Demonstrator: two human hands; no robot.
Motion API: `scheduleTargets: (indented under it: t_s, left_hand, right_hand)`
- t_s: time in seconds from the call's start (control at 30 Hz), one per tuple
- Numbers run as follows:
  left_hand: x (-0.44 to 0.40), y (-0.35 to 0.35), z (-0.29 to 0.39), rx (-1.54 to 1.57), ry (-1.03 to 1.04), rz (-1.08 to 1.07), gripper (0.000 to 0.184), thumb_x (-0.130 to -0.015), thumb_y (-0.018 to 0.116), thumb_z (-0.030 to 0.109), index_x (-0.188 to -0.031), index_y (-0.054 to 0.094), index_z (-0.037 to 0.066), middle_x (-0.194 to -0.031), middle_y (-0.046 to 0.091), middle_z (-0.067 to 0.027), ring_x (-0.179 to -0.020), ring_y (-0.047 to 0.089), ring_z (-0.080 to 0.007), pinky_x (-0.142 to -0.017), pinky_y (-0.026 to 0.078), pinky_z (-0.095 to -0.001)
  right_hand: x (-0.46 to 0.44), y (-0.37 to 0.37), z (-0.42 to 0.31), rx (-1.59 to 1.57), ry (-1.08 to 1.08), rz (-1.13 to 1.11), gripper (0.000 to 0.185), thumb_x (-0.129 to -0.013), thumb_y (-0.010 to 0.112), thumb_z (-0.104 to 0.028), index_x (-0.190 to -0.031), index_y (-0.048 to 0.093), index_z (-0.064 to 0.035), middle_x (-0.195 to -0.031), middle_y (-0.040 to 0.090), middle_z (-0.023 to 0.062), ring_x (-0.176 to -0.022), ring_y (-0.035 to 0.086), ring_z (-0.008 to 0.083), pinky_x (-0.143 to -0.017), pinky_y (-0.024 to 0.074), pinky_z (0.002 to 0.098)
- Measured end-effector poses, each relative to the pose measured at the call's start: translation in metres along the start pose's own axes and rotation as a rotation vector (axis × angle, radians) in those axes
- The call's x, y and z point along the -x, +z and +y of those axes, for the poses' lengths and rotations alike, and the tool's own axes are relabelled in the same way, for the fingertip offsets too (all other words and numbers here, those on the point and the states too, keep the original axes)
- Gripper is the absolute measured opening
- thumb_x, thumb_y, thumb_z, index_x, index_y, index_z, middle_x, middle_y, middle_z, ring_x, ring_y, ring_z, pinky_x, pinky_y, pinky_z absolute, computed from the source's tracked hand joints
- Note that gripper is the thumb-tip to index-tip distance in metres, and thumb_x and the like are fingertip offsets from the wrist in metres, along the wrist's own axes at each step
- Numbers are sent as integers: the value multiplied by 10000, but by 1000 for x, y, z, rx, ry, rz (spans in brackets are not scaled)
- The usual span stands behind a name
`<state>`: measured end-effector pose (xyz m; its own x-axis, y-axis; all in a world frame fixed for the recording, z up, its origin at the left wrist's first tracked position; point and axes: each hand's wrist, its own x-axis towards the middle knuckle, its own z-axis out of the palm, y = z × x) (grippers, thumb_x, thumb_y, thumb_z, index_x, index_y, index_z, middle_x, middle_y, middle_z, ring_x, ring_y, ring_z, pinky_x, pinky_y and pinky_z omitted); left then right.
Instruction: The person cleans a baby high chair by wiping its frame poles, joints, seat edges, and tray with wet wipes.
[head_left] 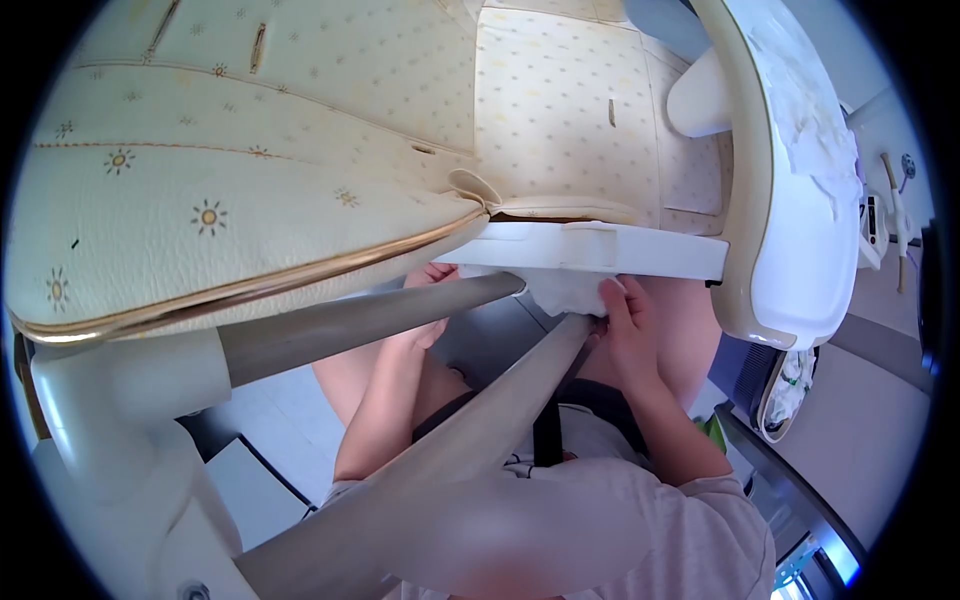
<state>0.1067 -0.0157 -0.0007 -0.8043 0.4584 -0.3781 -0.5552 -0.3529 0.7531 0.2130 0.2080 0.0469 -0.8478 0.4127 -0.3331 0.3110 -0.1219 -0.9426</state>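
A crumpled white wipe (pixel 562 292) is spread along the underside of the white side bar (pixel 640 252) of a padded high chair. My right hand (pixel 627 312) pinches the wipe's right end between thumb and fingers, just above the upper end of a grey-beige leg tube (pixel 500 410). At the wipe's left end, my left hand (pixel 432 285) has its fingers curled against the cloth. Another grey tube (pixel 370 320) crosses in front of that hand and hides part of it. Above the bar lies the cream seat cushion (pixel 560 110) with a small sun pattern.
The chair's white tray (pixel 790 200) curves along the right, with crumpled white material on it. A white joint housing (pixel 120 400) stands at lower left. Beyond my right arm is an oval container (pixel 790 395) with white and green contents. My knees are beneath the chair.
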Motion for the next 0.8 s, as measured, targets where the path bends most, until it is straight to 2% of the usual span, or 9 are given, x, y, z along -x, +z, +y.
scheduleTargets:
  t_s: [0.03,0.1,0.2,0.3,0.43,0.53,0.63,0.73,0.8]
  left_hand:
    - [0,-4,-5,-65,-55,8,102,-905,594,43,-958,649,-24,-806,683,-91,-662,642,-119,-532,495,-206]
    - [2,-14,-11,-198,-166,31,140,-936,579,85,-1004,635,-24,-870,689,-104,-760,676,-148,-623,551,-233]
    - [10,8,-17,149,-101,-53,298,-998,538,225,-1165,556,-20,-1103,650,-112,-981,648,-165,-864,551,-301]
    - [13,3,-25,280,-120,-12,322,-1015,501,239,-1199,513,-25,-1178,615,-125,-1082,622,-186,-980,517,-326]
    - [12,4,-32,240,-112,67,270,-1007,505,191,-1180,523,-17,-1121,628,-116,-1021,634,-175,-946,524,-318]
    - [16,8,-32,131,-62,151,213,-979,545,130,-1140,541,-9,-1054,624,-89,-958,622,-153,-891,516,-295]
    - [23,20,-29,-35,69,226,143,-941,600,81,-1058,582,1,-987,605,-51,-881,581,-122,-807,481,-260]
    - [26,28,-28,-249,251,208,95,-916,633,62,-990,612,8,-953,585,-27,-842,534,-104,-766,436,-243]
    - [28,33,-25,-341,325,207,76,-911,635,57,-968,623,9,-935,580,-18,-832,512,-99,-755,417,-241]
  right_hand:
    - [0,0,-1,80,-91,-18,235,-990,548,-217,-1003,638,-1,-707,548,-29,-621,432,32,-567,354,195]
    - [8,10,-15,75,-135,-10,235,-998,543,-216,-976,628,3,-695,533,-29,-634,418,35,-580,350,200]
    - [10,17,-21,27,-139,-68,243,-999,550,-225,-922,616,-4,-695,518,-30,-653,404,35,-588,343,204]
    - [8,23,-19,35,-99,-114,256,-995,564,-235,-874,597,-12,-714,513,-30,-682,398,32,-595,335,205]
    - [2,20,-11,77,-46,-94,250,-987,582,-236,-886,622,-11,-744,541,-26,-722,428,29,-629,353,195]
    - [-2,26,-1,-292,-15,142,226,-994,561,-219,-971,646,-11,-821,606,1,-787,505,42,-682,410,206]
    - [-6,17,13,-586,12,237,262,-998,531,-206,-1142,596,3,-1051,639,56,-1001,605,134,-855,503,290]
    - [-8,13,12,-703,122,395,298,-1010,469,-217,-1203,547,-2,-1125,615,72,-1028,612,175,-903,505,317]
    - [-10,11,12,-795,162,393,302,-1012,434,-211,-1218,541,-17,-1140,611,70,-1058,604,184,-913,503,321]
